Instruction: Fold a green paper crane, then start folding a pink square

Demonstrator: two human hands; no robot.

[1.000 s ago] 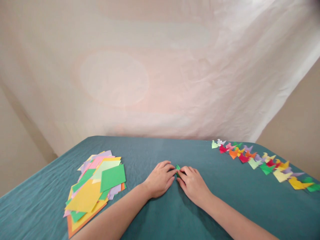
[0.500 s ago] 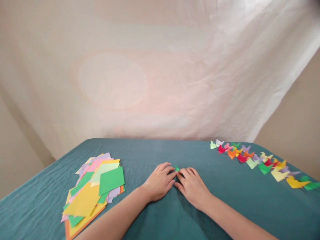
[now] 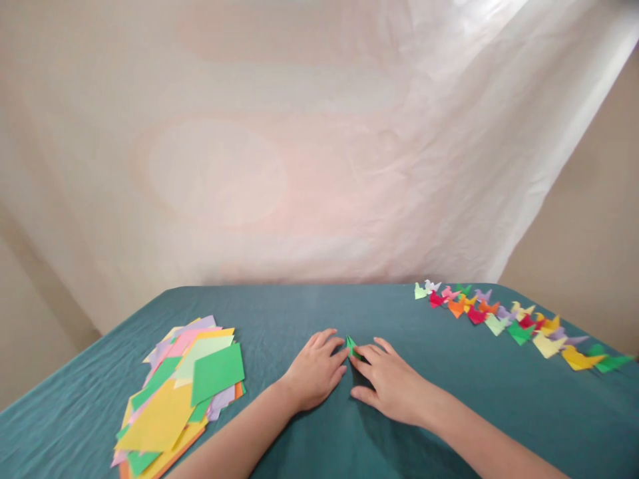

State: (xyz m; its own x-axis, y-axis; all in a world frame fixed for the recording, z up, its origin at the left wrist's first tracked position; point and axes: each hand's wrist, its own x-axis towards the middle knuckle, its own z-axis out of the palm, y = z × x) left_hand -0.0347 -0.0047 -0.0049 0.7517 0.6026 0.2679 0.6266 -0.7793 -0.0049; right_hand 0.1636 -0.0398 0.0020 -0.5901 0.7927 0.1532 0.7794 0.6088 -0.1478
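- teal table [image 3: 279, 313], cloth stretching broadly to its far edge
- folded green paper [image 3: 351, 345] between left hand [image 3: 315, 370], whose grip i cannot tell, and right hand [image 3: 387, 382], touching, thumb wide
- loose sheets [image 3: 164, 416] left, paper birds [image 3: 520, 333] near right edge

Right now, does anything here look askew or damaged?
Mildly, the paper pile at left: its sheets fan out at uneven angles. The paper birds at right stand in rough rows. No damage shows; the green paper is partly hidden.

A folded green paper [image 3: 350, 343], narrow tip facing away, sits between the fingers [image 3: 361, 366].
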